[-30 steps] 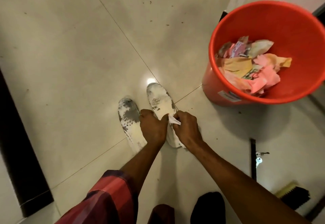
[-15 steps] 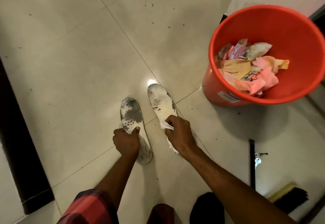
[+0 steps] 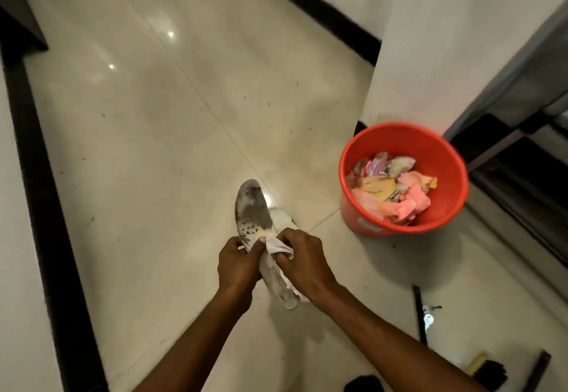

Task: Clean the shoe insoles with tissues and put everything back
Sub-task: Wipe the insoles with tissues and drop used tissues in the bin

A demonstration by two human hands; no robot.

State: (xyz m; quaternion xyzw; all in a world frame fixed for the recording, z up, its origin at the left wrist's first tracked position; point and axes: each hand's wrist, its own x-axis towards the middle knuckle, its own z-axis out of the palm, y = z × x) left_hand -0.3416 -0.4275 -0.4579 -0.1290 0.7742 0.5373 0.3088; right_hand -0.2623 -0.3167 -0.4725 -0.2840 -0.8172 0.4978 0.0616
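Here, the left hand (image 3: 238, 264) is gripping an insole (image 3: 253, 213) by its middle, fingers curled round its left edge and thumb on top, so the hand is clamped on it. The insole is pointing away from the person, its toe end stained grey and speckled. Its pale heel end, printed with lettering, is showing between the two wrists. The right hand (image 3: 302, 264) is pinching a crumpled white tissue (image 3: 278, 245) and pressing it against the insole's upper face, just beside the left thumb, with its fingers bunched tight on the tissue. A second insole (image 3: 281, 215) is lying just behind and to the right of the first, mostly hidden; whether the two are touching cannot be told. Below them a glossy pale tiled floor (image 3: 153, 145) is reflecting small lights. An orange bucket (image 3: 455, 158) is standing to the right, near the insoles but apart from them, at the foot of a white wall (image 3: 430, 38), and is holding a heap of pink and yellow scraps (image 3: 396, 190). Nearer the person on the right, a key (image 3: 427, 319) is lying beside a thin dark strip (image 3: 419, 314), and a brush (image 3: 488, 371) with dark bristles is resting at the lower edge.
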